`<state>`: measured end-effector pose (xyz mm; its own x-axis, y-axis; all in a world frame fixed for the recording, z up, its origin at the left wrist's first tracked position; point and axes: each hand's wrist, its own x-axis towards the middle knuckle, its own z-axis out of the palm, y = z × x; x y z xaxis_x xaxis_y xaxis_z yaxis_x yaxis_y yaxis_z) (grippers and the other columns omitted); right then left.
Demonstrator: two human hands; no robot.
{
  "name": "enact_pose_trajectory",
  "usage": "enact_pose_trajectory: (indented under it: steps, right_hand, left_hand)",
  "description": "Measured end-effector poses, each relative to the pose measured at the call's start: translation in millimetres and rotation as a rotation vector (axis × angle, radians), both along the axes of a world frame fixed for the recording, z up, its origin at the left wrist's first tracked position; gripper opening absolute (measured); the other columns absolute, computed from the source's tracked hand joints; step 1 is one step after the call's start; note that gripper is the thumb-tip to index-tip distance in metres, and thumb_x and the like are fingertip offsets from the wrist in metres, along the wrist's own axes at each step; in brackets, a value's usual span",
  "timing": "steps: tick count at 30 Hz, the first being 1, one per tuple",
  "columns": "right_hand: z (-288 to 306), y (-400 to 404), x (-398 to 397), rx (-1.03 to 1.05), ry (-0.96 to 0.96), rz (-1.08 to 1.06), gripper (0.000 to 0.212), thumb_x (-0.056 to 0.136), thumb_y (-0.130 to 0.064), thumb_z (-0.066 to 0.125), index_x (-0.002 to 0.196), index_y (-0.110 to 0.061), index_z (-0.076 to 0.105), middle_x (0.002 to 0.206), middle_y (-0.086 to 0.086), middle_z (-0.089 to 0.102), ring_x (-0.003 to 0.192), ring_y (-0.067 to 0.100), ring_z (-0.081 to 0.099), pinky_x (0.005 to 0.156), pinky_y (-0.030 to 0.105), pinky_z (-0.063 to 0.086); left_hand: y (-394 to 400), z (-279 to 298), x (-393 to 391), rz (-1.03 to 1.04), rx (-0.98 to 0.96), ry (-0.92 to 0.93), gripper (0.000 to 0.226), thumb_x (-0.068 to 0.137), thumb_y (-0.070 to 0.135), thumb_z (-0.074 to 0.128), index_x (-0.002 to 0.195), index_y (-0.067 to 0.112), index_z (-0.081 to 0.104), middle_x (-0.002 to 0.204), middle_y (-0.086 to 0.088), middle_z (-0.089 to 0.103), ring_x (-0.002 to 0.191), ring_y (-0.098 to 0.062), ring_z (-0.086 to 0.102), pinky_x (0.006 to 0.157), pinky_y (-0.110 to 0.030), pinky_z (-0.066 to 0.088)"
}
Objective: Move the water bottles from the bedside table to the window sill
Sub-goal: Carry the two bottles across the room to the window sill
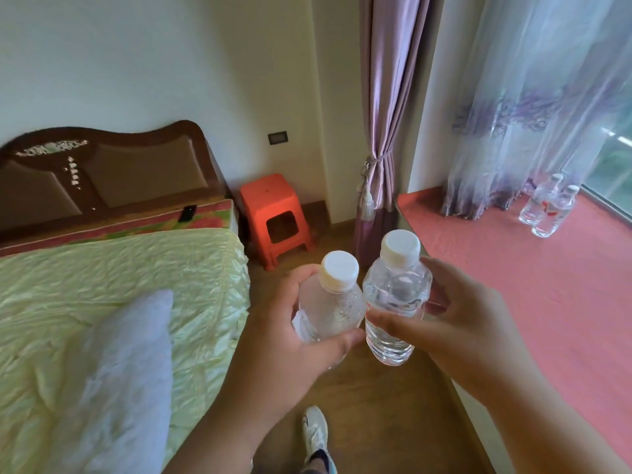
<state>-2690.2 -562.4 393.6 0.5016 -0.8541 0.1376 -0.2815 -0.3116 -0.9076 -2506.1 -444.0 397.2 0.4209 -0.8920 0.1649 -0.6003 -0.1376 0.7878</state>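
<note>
My left hand [290, 343] grips a clear water bottle [333, 302] with a white cap, fingers curled round its body. My right hand [455, 323] grips a second clear water bottle [393, 302], also white-capped, its base hanging free below my thumb. Both bottles are held upright, side by side and nearly touching, above the wooden floor. Two more clear bottles [547, 210] stand together on the window sill [513, 285], which is covered in red cloth, at the far right by the glass. The orange stool [273, 217] beside the bed has nothing on top.
The bed [119, 285] with a yellow-green quilt and a white pillow [126, 371] fills the left. A purple curtain [383, 131] hangs tied at the sill's left end; sheer curtain [533, 114] drapes over its back. A narrow wooden floor strip runs between bed and sill, with my shoe [316, 432] on it.
</note>
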Motion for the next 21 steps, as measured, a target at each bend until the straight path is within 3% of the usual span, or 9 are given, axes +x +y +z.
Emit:
enact_pose_trajectory:
  steps: [6,12,17,21]
  right_hand:
    - [-6,-56,26,0.011,0.048,-0.103,0.074,0.06,-0.051,0.092,0.126,-0.038,0.062,0.112,-0.023,0.072,0.1,-0.002,0.07,0.089,0.036,0.059]
    - [2,-117,62,-0.021,0.145,-0.279,0.079,0.055,-0.057,0.091,0.127,-0.044,0.06,0.109,-0.031,0.07,0.099,-0.01,0.067,0.09,0.028,0.056]
    - [-2,-155,88,-0.009,0.124,-0.425,0.071,0.055,-0.055,0.093,0.118,-0.05,0.061,0.108,-0.033,0.069,0.098,-0.01,0.067,0.089,0.03,0.057]
    - [-10,-176,99,0.038,0.14,-0.46,0.071,0.056,-0.054,0.093,0.119,-0.049,0.062,0.106,-0.03,0.071,0.098,-0.006,0.069,0.09,0.037,0.058]
  left_hand:
    - [-77,-14,38,-0.099,0.009,0.038,0.078,0.059,0.056,0.087,0.122,0.063,0.041,0.12,0.037,0.055,0.112,0.012,0.051,0.084,-0.015,0.044]
    - [-171,-12,91,-0.247,-0.02,0.094,0.074,0.059,0.05,0.09,0.116,0.063,0.044,0.114,0.036,0.058,0.105,0.011,0.055,0.075,-0.006,0.043]
    - [-244,-11,127,-0.383,-0.033,0.044,0.076,0.061,0.054,0.088,0.122,0.057,0.045,0.116,0.032,0.06,0.108,0.007,0.057,0.078,-0.007,0.043]
    - [-281,-17,142,-0.414,-0.023,0.036,0.075,0.061,0.051,0.09,0.122,0.057,0.046,0.114,0.032,0.062,0.107,0.009,0.057,0.077,0.001,0.04]
